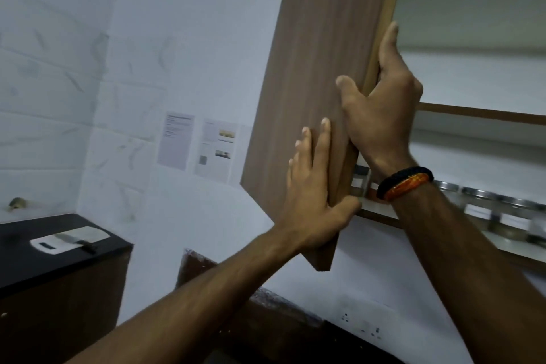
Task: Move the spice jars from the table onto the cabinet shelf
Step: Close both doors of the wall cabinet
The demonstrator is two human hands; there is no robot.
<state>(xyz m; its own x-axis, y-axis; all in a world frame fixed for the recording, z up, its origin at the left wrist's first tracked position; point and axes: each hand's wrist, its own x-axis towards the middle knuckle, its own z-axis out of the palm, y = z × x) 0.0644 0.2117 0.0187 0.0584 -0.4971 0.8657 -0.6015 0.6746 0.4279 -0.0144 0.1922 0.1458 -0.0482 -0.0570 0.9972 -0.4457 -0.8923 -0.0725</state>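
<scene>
A wooden cabinet door stands partly open in front of a wall cabinet. My left hand lies flat on the door's outer face, fingers straight, thumb hooked round its lower edge. My right hand grips the door's free edge, thumb on the front and fingers behind it. Several spice jars with metal lids stand in a row on the cabinet's lower shelf to the right. One jar with a dark lid shows just behind the door edge. The table is out of view.
A black countertop at the lower left carries a white board with a cleaver. Two printed sheets hang on the tiled wall. A wall socket sits below the cabinet. The upper shelf shows nothing on it.
</scene>
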